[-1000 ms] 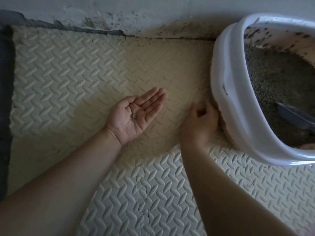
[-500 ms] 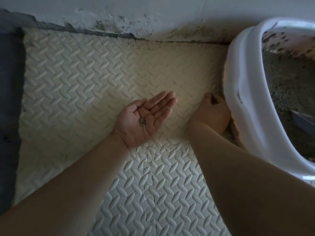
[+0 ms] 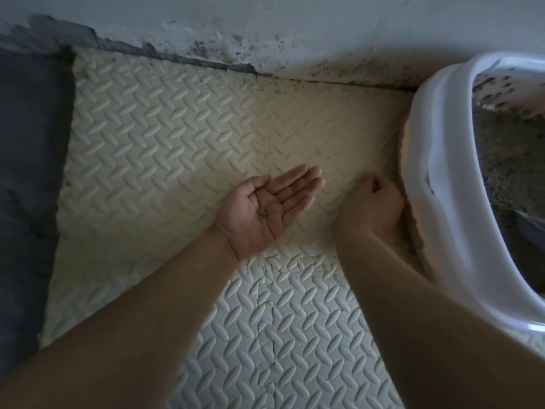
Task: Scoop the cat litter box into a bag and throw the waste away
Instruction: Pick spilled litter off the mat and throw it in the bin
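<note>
Foam mat: left hand spread, palm up, litter grains on palm. Right hand curled beside litter box; grip contents unclear.

Bare left grip, right grip, forearms

The foam mat covers the floor from the centre down to 6 o'clock, and its far edge meets the wall at 12 o'clock. At 9 o'clock a strip of floor covering lies along the mat's left edge. The litter box sits on the mat at 3 o'clock, its far end near the wall. Litter lies inside it, with a scoop on the litter toward 4 o'clock. The left hand is at the centre above the mat, palm up, with a few granules in the palm. The right hand is down on the mat between the left hand and the box, just beside the box's base.
</note>
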The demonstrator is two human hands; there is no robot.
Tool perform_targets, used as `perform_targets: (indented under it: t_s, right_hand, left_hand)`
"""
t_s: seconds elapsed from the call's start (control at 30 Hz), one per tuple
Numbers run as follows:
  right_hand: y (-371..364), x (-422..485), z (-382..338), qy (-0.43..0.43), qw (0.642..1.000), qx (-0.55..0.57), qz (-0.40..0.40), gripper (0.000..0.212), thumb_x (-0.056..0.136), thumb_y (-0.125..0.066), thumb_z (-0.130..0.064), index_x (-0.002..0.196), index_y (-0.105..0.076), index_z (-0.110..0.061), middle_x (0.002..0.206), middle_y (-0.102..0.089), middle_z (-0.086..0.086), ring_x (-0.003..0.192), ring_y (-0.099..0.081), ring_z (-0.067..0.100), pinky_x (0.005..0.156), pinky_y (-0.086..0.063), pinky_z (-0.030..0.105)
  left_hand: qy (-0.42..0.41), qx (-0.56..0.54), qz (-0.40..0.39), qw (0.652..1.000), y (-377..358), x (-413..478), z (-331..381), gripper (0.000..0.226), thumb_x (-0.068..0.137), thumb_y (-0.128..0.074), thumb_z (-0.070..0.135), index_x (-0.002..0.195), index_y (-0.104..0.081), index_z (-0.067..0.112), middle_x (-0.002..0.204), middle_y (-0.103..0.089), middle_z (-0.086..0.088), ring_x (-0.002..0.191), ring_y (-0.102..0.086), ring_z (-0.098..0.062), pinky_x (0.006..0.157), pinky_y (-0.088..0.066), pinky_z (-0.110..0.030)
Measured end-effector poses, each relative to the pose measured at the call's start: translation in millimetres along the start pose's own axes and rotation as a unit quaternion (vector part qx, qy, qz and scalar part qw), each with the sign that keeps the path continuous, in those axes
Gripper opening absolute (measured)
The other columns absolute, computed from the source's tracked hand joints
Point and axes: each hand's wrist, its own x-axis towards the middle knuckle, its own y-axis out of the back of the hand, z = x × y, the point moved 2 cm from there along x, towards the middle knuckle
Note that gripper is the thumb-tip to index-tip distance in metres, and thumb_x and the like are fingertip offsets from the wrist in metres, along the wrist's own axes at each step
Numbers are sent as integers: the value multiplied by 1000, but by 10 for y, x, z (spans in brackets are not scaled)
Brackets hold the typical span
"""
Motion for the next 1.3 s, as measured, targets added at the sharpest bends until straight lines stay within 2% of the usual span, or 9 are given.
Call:
perform_targets:
  t_s: [0.13,0.27,0.4,0.57,0.77,0.9,1.03,1.2,1.3]
  right_hand:
    - [198,-688,-38,98,985,106,-96,10,92,-59,-31,90,-67,-34,64,-60,-6,51,-46,0,51,-42,17]
    - [240,-1210,114,154,970,112,-153,5,87,-65,-30,88,-70,-27,56,-52,-6,51,-44,7,50,-40,18]
    - [235,-1264,248,116,978,109,-136,9,87,-64,-34,90,-71,-29,63,-60,-10,59,-54,10,57,-49,27]
    - [354,-1172,230,122,976,106,-145,11,90,-63,-31,94,-73,-32,76,-68,-13,72,-62,7,64,-51,24]
    - [481,-1041,272,133,977,124,-107,8,85,-68,-29,91,-70,-34,69,-53,-6,63,-52,13,62,-52,38]
    - [682,-748,580,78,990,109,-33,21,84,-67,-33,104,-64,-37,92,-56,-8,84,-57,12,78,-53,38]
    - [881,-554,1006,43,998,9,-34,34,80,-72,-36,113,-67,-34,104,-52,-10,103,-52,13,98,-45,40]
    - [786,-502,1061,91,994,-45,-33,28,79,-74,-37,106,-72,-32,95,-56,-7,100,-46,16,96,-40,31]
    - [718,-503,1066,110,993,-29,-11,17,79,-73,-36,96,-75,-36,86,-58,-14,89,-41,3,96,-42,40]
  left_hand:
    - [-42,6,3,999,-6,21,-45,52,94,-26,20,126,-52,-10,135,-51,-24,127,-48,-36,111,-32,-42]
    - [-100,65,78,990,-99,67,-225,57,96,-19,25,115,-65,-3,127,-61,-15,117,-59,-25,104,-42,-35]
    - [-96,75,75,990,-167,87,-351,58,94,-19,25,113,-66,-4,126,-61,-15,118,-58,-25,105,-40,-34]
    - [-87,75,63,991,-215,75,-436,60,96,-17,23,111,-66,-6,125,-61,-17,112,-62,-27,100,-44,-38]
    - [-89,64,71,991,-210,59,-442,55,93,-23,21,106,-67,-9,119,-64,-21,107,-64,-32,95,-47,-41]
    - [-120,20,72,990,-153,-40,-236,45,89,-33,13,110,-63,-13,117,-63,-26,106,-63,-40,91,-50,-48]
    - [-128,31,103,986,-50,-208,-55,44,90,-34,11,118,-59,-13,125,-59,-25,119,-55,-39,99,-47,-47]
    - [-100,83,112,985,40,-329,-32,45,98,-28,14,128,-50,-13,135,-51,-26,131,-43,-38,112,-33,-44]
    - [-95,108,116,983,37,-336,-51,42,97,-32,9,130,-47,-13,137,-48,-26,134,-39,-37,115,-27,-42]
